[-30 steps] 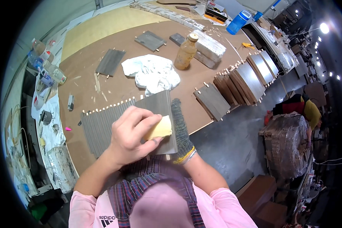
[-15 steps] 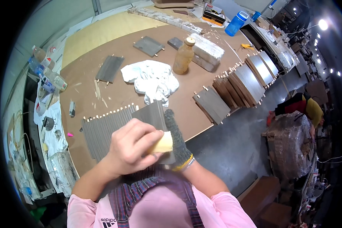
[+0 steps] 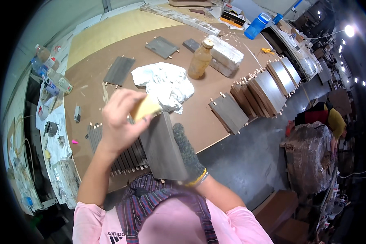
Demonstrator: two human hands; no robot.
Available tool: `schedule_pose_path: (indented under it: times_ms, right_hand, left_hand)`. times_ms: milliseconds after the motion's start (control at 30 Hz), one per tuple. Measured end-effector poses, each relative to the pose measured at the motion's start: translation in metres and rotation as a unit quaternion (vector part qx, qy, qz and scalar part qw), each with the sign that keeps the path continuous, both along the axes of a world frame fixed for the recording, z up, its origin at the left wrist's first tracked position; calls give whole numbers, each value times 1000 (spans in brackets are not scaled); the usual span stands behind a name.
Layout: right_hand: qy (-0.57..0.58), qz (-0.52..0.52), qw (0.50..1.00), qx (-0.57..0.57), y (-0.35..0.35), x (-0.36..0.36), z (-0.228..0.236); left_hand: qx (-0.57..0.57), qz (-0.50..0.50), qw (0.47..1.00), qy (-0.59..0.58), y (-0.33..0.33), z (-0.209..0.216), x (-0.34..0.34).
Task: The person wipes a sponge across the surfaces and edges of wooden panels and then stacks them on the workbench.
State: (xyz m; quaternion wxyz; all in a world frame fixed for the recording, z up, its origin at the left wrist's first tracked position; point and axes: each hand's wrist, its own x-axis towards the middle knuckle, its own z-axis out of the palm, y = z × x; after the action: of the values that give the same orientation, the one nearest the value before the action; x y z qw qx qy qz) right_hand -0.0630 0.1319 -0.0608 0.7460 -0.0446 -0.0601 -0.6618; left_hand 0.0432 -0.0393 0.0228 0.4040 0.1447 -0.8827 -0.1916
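Observation:
My bare left hand pinches a piece of yellow sandpaper at the far upper edge of a grey wooden board. The board stands tilted, a dowel peg showing at its near end. My right hand, in a dark knit glove with a yellow cuff, grips the board along its right side; some of its fingers are hidden behind it. Beneath and beside my left hand lies a row of similar boards on edge, pegs at their ends, partly covered by my arm.
A white cloth lies beyond the board, near an amber bottle and a whitish block. More pegged boards stand stacked along the table's right edge. Another person is at the far right by a wrapped stack.
My left hand has moved with the sandpaper from the board's near part up and left to its far edge. More of the board's face now shows.

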Motion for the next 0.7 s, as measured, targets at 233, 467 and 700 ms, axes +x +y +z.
schedule_pose_path:
  times_ms: [233,467,700]
  right_hand:
    - [183,-141,943,240,-17,3,21]
    - [131,-145,962,190,-24,-31,16]
    - [78,-164,973,143,-30,-35,11]
  left_hand:
    - [13,-86,996,-18,29,1,4]
    - [40,-205,977,-38,55,-6,25]
    - [-2,-217,976,-23,60,-3,12]
